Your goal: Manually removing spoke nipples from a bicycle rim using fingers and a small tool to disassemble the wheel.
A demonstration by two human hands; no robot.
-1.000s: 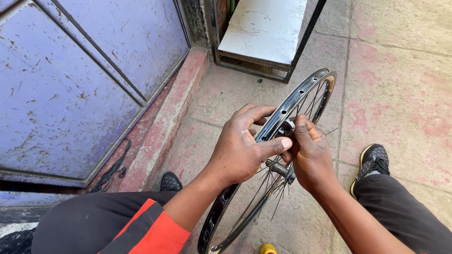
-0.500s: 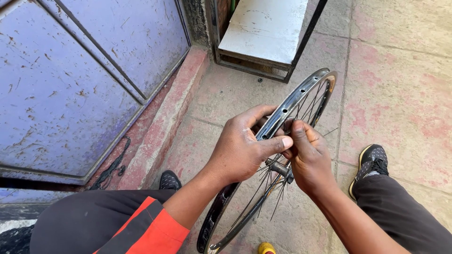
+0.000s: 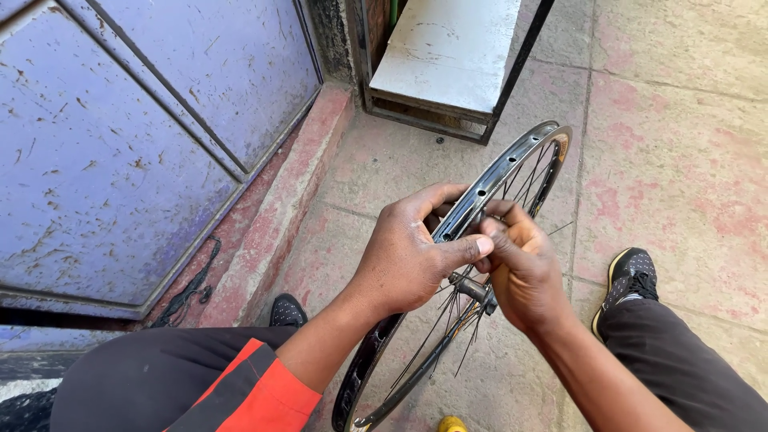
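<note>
A black bicycle wheel rim (image 3: 512,164) with thin spokes stands upright between my knees, its hub (image 3: 472,288) near the middle. My left hand (image 3: 408,256) wraps over the rim from the left, thumb pressed across it. From the other side my right hand (image 3: 524,272) pinches at the rim's inner face, fingertips meeting the left thumb. What the fingertips pinch is hidden. Several loose spokes hang below the hub.
A scuffed purple metal door (image 3: 120,144) and a red kerb (image 3: 280,216) run along the left. A metal-framed bench with a pale top (image 3: 448,56) stands ahead. My black shoes (image 3: 632,272) rest on the worn paved floor. A small yellow object (image 3: 450,424) lies below the wheel.
Both hands stay on the rim; the fingers of my right hand have shifted slightly against the left thumb. The wheel has barely moved.
</note>
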